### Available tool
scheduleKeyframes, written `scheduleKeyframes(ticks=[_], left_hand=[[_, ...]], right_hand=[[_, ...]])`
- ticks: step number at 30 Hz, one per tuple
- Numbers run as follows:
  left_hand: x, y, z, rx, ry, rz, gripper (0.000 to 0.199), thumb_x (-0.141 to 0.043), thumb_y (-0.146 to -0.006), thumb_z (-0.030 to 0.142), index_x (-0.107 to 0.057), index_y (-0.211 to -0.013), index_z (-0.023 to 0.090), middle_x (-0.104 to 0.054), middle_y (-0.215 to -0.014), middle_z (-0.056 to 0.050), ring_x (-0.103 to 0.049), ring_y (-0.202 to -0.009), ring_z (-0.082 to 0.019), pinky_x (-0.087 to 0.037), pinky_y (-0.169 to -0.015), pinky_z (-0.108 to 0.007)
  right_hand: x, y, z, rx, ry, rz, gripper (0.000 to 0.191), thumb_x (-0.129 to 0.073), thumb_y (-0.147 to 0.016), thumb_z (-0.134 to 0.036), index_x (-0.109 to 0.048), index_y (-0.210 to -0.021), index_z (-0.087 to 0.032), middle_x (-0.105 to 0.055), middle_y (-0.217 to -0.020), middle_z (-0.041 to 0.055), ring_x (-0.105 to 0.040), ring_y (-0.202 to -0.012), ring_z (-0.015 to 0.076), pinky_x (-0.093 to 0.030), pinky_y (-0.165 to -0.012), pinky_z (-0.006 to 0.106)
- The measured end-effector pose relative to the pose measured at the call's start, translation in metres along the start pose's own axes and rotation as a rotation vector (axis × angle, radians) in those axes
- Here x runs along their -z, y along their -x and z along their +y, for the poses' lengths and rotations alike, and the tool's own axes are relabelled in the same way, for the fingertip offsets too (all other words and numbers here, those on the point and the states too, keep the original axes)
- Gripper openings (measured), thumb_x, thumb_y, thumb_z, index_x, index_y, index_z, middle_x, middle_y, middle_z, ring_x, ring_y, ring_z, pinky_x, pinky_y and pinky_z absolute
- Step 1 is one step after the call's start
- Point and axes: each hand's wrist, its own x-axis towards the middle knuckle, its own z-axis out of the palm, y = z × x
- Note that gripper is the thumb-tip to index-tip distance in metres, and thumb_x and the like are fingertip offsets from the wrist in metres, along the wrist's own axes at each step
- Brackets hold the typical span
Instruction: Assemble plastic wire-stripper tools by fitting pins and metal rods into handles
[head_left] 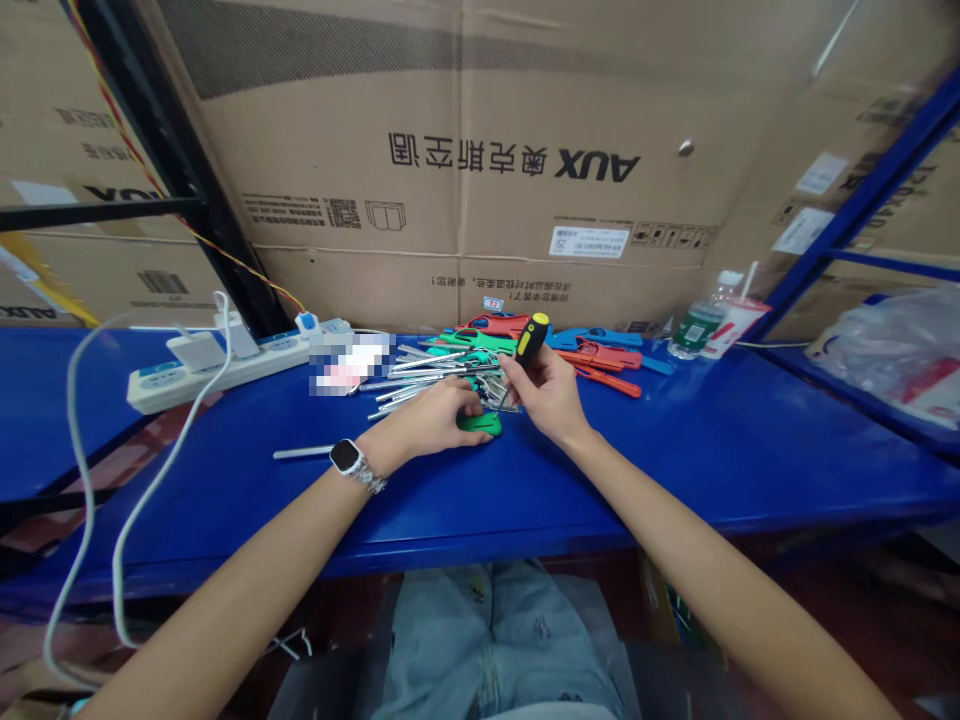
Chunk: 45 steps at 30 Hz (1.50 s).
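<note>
My left hand (pixel 437 418), with a watch on its wrist, has its fingers closed on a green plastic piece (pixel 481 425) near the middle of the blue table. My right hand (pixel 550 392) grips a black and yellow screwdriver (pixel 532 338), handle up and tilted, just right of the green piece. Its lower end is over small metal parts, too small to make out. Beside and behind my left hand lies a pile of silver metal rods (pixel 409 372). Green, red, orange and blue plastic pieces (pixel 600 355) are heaped behind my right hand.
A white power strip (pixel 176 385) with plugs and cables is at the left. One loose rod (pixel 300 453) lies by my left wrist. A bottle (pixel 694 325) and a cup (pixel 733 328) stand at the back right. Large cardboard boxes (pixel 480 220) rise behind the table (pixel 660 460).
</note>
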Motion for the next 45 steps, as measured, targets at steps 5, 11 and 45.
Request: scheduleKeyframes(ticks=[5, 11, 45], left_hand=[[-0.001, 0.000, 0.002, 0.008, 0.000, -0.002, 0.029, -0.074, -0.084, 0.046, -0.070, -0.089, 0.018, -0.065, -0.094, -0.006, -0.060, -0.086, -0.023, -0.046, -0.080, -0.035], [-0.003, 0.000, -0.002, -0.005, 0.004, 0.005, 0.027, -0.074, -0.084, 0.045, -0.069, -0.087, 0.018, -0.064, -0.094, -0.006, -0.060, -0.088, -0.024, -0.047, -0.082, -0.037], [0.022, -0.045, 0.030, -0.037, 0.772, 0.558, 0.032, -0.073, -0.087, 0.042, -0.073, -0.107, 0.018, -0.075, -0.093, -0.008, -0.070, -0.085, -0.020, -0.057, -0.073, -0.031]], right_hand=[[-0.002, 0.000, 0.003, 0.025, -0.003, -0.031, 0.039, -0.069, -0.087, -0.061, -0.060, -0.091, -0.024, -0.062, -0.071, -0.0005, -0.055, -0.050, 0.0139, -0.048, -0.047, 0.030], [-0.003, 0.001, 0.007, -0.009, 0.030, -0.058, 0.039, -0.070, -0.086, -0.062, -0.062, -0.092, -0.024, -0.060, -0.070, 0.0008, -0.055, -0.054, 0.0162, -0.050, -0.049, 0.033], [0.002, -0.011, -0.005, -0.068, 0.000, -0.296, 0.042, -0.066, -0.086, -0.060, -0.061, -0.101, -0.021, -0.065, -0.082, 0.0021, -0.056, -0.059, 0.0134, -0.046, -0.052, 0.028]])
